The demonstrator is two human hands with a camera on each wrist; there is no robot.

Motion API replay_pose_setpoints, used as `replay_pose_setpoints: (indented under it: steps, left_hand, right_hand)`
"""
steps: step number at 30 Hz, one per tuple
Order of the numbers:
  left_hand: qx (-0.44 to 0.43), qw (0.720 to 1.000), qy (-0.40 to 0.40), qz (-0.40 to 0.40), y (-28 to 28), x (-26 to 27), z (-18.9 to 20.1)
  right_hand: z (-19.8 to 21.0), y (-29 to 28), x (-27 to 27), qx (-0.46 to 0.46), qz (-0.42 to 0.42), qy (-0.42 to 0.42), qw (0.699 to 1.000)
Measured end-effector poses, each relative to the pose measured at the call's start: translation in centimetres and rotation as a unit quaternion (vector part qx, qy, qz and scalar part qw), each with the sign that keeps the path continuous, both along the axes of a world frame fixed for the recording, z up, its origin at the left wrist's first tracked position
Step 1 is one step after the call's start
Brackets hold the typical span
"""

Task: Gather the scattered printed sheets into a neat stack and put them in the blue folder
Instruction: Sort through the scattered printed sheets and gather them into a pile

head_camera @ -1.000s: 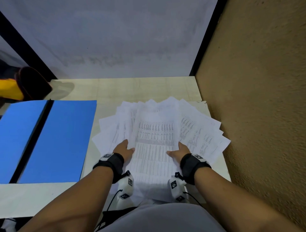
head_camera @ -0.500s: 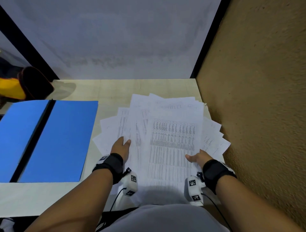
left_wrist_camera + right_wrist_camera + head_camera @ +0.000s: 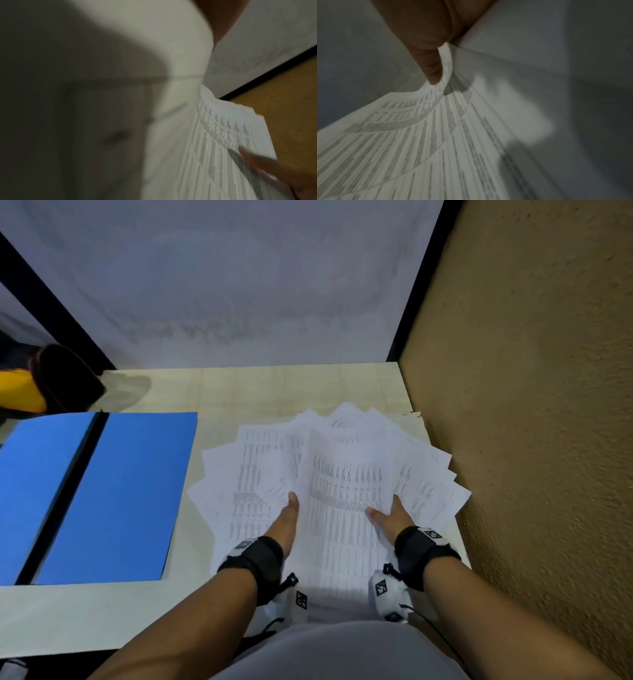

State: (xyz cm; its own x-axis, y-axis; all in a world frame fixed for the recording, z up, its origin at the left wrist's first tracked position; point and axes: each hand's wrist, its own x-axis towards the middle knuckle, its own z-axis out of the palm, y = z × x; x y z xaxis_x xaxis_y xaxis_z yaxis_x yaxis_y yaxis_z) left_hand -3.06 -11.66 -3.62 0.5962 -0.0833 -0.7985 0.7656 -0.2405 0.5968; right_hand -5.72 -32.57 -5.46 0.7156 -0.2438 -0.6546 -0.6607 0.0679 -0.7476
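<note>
From the head camera I look down at a pale wooden desk (image 3: 274, 392) boxed in by a white panel behind and a tan textured wall on the right. A fan of printed sheets (image 3: 346, 474) covered in fine rows of table text lies spread on the right half of the desk, its corners splaying out toward the tan wall and toward the left. My left hand (image 3: 286, 520) sits at the left edge of the topmost bundle, thumb lying along the paper; its fingers are tucked under the sheets and out of sight, so I cannot tell whether it grips them. My right hand (image 3: 390, 513) is at the right edge of the same bundle, thumb stretched flat across the printed face. In the right wrist camera a thumb (image 3: 433, 65) presses on the top of curled sheet edges (image 3: 447, 75), with the rest of the hand behind the paper, so this hand pinches the sheets. The left wrist view is blurred; it shows the printed sheets (image 3: 228, 135) edge-on and a fingertip (image 3: 254, 158) from the other hand resting on them. The blue folder (image 3: 113, 494) lies open and flat on the left side of the desk, well apart from the paper, with a dark spine strip running down it. Both wrists wear black straps with white camera units. A dark and yellow object (image 3: 41, 381) sits at the far left edge.
</note>
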Motion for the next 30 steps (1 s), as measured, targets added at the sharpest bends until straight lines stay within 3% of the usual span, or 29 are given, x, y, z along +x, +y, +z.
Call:
replay_pose_setpoints:
  steps: [3, 6, 8, 10, 12, 15, 18, 22, 25, 27, 30]
  left_hand:
    - [-0.066, 0.998, 0.002, 0.023, 0.8, 0.4, -0.3]
    - [-0.013, 0.999, -0.045, 0.004, 2.0, 0.4, -0.7]
    - [-0.049, 0.996, -0.069, 0.038, 2.3, 0.1, -1.5]
    - [-0.065, 0.995, -0.076, -0.012, 2.0, -0.1, -1.5]
    - [-0.020, 0.991, -0.113, -0.072, 1.4, 0.3, -1.0]
    - [0.072, 0.976, -0.204, -0.028, 1.2, 1.9, -0.5]
    - [0.211, 0.942, -0.261, -0.018, 2.4, 5.0, -0.8]
    - [0.284, 0.906, -0.288, -0.124, 3.3, 9.5, -0.3]
    - [0.316, 0.879, -0.249, -0.258, 3.4, 12.5, -1.1]
    - [0.341, 0.846, -0.238, -0.334, 3.2, 13.7, -1.4]
    - [0.376, 0.806, -0.228, -0.397, 2.0, 14.2, -1.5]
  right_hand:
    - [0.4, -1.1, -0.1, -0.054, 0.001, 0.003, 0.999]
    - [0.1, -2.3, 0.1, -0.087, 0.023, 0.024, 0.996]
    - [-0.7, -2.9, 0.3, -0.093, 0.041, 0.044, 0.994]
    - [-1.3, -3.6, 0.1, -0.071, 0.038, 0.063, 0.995]
    - [-1.3, -3.8, -0.3, -0.026, 0.007, 0.063, 0.998]
    - [-1.0, -4.3, -0.6, -0.117, -0.014, 0.073, 0.990]
    - [-0.6, -5.2, -0.8, -0.121, -0.093, 0.044, 0.987]
    - [-0.8, -5.0, -1.4, -0.121, -0.135, 0.061, 0.982]
    - [-0.9, -4.3, -1.7, -0.157, -0.084, 0.096, 0.979]
    - [-0.1, -3.7, -1.6, -0.168, -0.061, 0.120, 0.977]
    - [1.1, -3.5, -1.5, -0.166, -0.061, 0.113, 0.978]
